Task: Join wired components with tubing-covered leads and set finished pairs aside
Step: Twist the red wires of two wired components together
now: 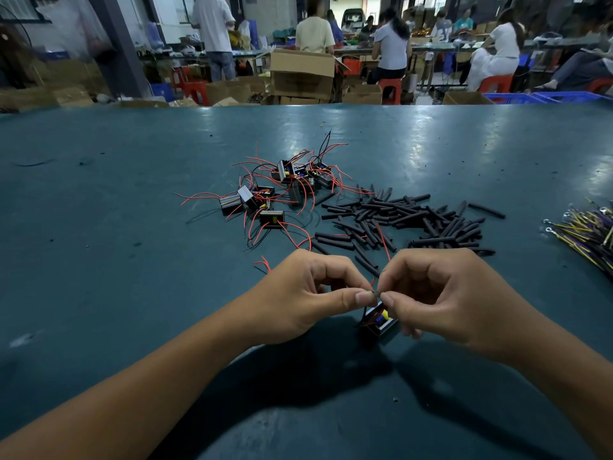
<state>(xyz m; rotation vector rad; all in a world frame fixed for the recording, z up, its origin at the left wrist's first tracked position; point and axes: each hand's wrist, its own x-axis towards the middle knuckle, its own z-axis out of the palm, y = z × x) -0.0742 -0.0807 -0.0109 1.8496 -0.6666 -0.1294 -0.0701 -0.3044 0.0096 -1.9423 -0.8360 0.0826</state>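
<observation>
1. the left hand (308, 293) and right hand (441, 293) are meeting fingertip to fingertip, each grip pinching a thin wire end (375, 291); the joining step looks to be under way.
2. a small black component (378, 322) is hanging just under the pinch, near the middle of the tabletop (99, 260).
3. next, judging by the task, a tubing piece is needing to cover the joint; whether one is already on the lead cannot be told.
4. the black tubing pieces (408, 224) are lying far right of the hands, the red-wired components (282, 190) far left of them, and the yellow-purple leads (587, 234) at the right edge.
5. beyond the tabletop, people (315, 31) are sitting and standing among cardboard boxes (302, 74) and red stools (391, 89).
</observation>
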